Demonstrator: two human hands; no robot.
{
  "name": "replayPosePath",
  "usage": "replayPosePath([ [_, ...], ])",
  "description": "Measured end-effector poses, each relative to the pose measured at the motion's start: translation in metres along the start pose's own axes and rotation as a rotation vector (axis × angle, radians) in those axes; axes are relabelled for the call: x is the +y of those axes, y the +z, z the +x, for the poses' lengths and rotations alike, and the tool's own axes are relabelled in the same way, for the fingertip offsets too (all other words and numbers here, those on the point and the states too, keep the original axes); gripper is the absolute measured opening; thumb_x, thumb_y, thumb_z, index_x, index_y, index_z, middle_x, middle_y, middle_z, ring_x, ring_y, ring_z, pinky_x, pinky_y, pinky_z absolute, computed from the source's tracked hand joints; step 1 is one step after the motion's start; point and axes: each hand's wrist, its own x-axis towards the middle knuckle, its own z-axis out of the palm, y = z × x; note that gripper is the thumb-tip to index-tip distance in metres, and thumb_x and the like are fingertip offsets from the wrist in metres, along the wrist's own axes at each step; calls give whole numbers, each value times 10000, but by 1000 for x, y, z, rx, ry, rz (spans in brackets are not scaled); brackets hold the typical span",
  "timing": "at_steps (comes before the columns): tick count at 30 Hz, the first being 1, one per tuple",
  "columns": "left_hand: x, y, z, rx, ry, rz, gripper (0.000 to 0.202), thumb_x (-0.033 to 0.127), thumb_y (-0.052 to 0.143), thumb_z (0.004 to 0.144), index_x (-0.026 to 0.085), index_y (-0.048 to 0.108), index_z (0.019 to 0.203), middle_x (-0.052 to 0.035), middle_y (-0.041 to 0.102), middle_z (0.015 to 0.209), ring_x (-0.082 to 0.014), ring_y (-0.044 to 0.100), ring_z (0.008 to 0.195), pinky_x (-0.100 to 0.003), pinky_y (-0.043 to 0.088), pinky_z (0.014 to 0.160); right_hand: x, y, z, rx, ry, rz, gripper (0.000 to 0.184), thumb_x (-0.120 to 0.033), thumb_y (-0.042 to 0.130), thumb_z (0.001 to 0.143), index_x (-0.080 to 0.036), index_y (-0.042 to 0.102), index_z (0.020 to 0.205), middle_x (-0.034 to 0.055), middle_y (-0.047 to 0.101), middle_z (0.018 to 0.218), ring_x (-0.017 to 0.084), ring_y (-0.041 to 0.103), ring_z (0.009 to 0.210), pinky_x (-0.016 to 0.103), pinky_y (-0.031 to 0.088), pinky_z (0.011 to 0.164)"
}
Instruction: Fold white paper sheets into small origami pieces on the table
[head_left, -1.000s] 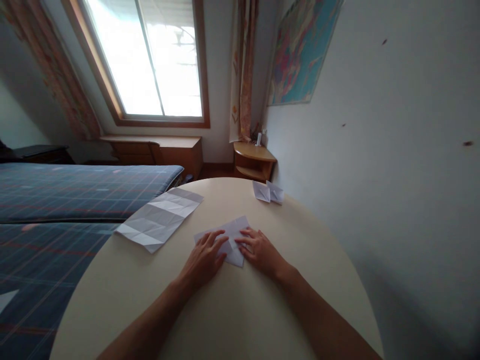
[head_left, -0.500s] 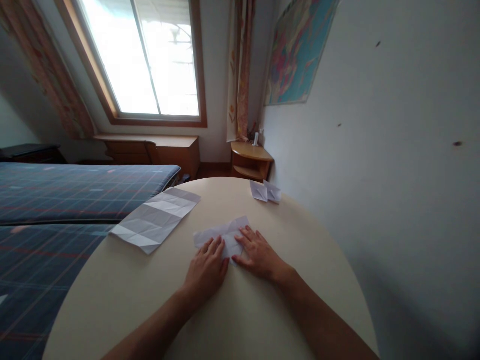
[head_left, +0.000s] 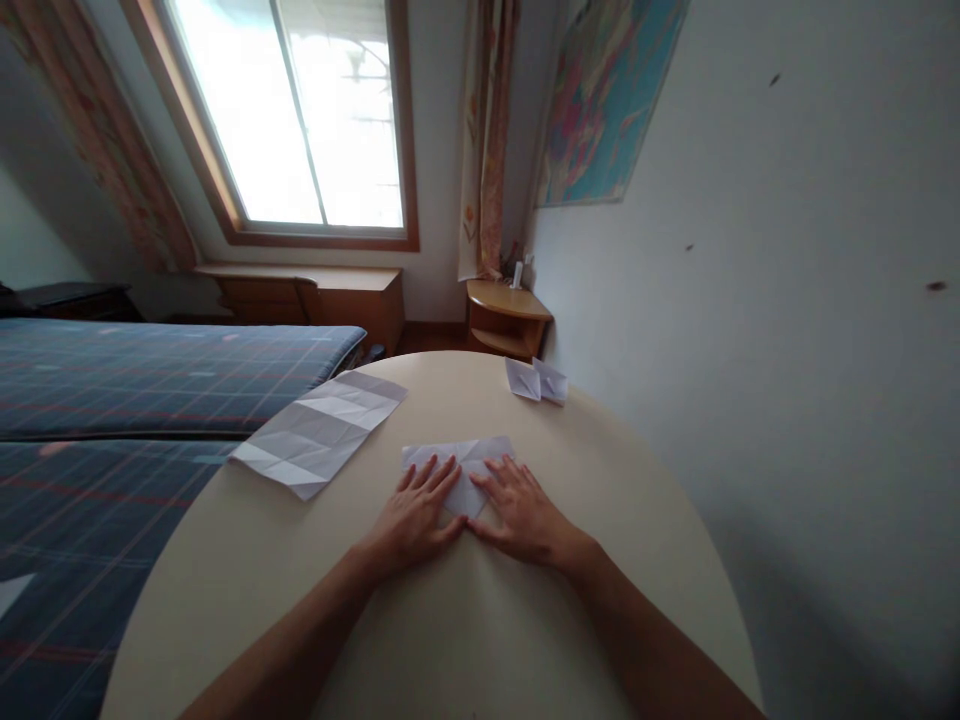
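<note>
Left hand (head_left: 416, 512) and right hand (head_left: 523, 510), spread flat, pressed one folded paper (head_left: 469, 458); one creased sheet (head_left: 319, 432) and one small folded piece (head_left: 536, 381) lay near the worktop's (head_left: 480, 630) far edge.

My white paper (head_left: 459, 462) lies on a cream desk (head_left: 480, 620); the bed (head_left: 150, 375) is blue plaid with red lines.

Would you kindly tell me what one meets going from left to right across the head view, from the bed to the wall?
Plaid bed → creased open sheet → left hand → right hand → bare wall.
</note>
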Motion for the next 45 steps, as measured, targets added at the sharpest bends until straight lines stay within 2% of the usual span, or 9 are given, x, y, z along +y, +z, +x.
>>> replayPosePath([
  [8, -9, 4, 0, 40, -88, 34, 645, 516, 395, 957, 206, 311, 1517, -83, 254, 1594, -320, 156, 1484, -527, 215, 1182, -9, 2, 1, 2, 66, -19, 573, -545, 473, 933, -247, 466, 1423, 140, 367, 1535, 363, 224, 1450, 590, 187, 1154],
  [11, -15, 3, 0, 51, -190, 57, 572, 430, 393, 972, 218, 347, 1501, -75, 283, 1585, -335, 169, 1478, -554, 232, 1168, -12, 2, 2, 8, 79, -26, 555, -533, 495, 928, -261, 480, 1413, 135, 396, 1517, 364, 265, 1431, 596, 205, 1142],
  [17, -20, 2, 0, 243, -375, 127, 469, 266, 401, 950, 170, 492, 1400, -111, 384, 1542, -350, 263, 1454, -544, 292, 1144, -10, -3, 2, 42, 35, -26, 494, -487, 517, 924, -278, 526, 1371, 116, 489, 1438, 316, 405, 1334, 543, 235, 1138],
  [20, -10, 4, -3, 340, -311, 146, 436, 250, 443, 924, 165, 537, 1342, -131, 411, 1525, -315, 343, 1424, -473, 346, 1129, -8, -4, 3, 63, 32, -43, 478, -485, 514, 927, -280, 544, 1357, 115, 523, 1397, 298, 441, 1289, 518, 246, 1133],
  [23, 7, 9, -7, 268, -240, 97, 434, 320, 465, 931, 186, 544, 1336, -126, 510, 1452, -310, 460, 1344, -466, 399, 1089, -8, -3, 5, 76, 34, -52, 486, -491, 511, 928, -269, 545, 1360, 119, 538, 1372, 293, 450, 1272, 496, 269, 1125],
  [28, 17, 17, -10, 180, -119, 59, 531, 421, 404, 972, 205, 426, 1456, -100, 386, 1543, -328, 313, 1437, -519, 310, 1145, -5, 5, 7, 75, 39, -31, 500, -461, 499, 940, -245, 513, 1391, 127, 486, 1429, 301, 369, 1362, 524, 204, 1160],
  [34, 2, 15, -6, 165, -166, 61, 557, 496, 398, 969, 261, 400, 1474, -83, 339, 1569, -358, 235, 1462, -582, 259, 1149, -1, -2, 4, 33, -16, -7, 509, -492, 532, 919, -259, 541, 1372, 95, 478, 1464, 350, 239, 1442, 588, 165, 1162],
  [41, -8, 5, -6, 112, -71, -8, 504, 488, 388, 980, 323, 421, 1455, -35, 375, 1555, -334, 267, 1454, -584, 253, 1152, -2, -22, 2, 70, -164, 102, 291, -362, 607, 900, -242, 697, 1149, 75, 698, 1130, 239, 545, 1226, 394, 362, 1098],
  [45, -11, 3, -7, 85, 30, -33, 484, 426, 385, 995, 326, 400, 1468, -28, 381, 1551, -280, 317, 1438, -526, 260, 1170, 8, -17, 6, 147, -139, 142, 324, -284, 654, 851, -237, 681, 1170, 78, 661, 1217, 225, 551, 1206, 384, 380, 1088],
])
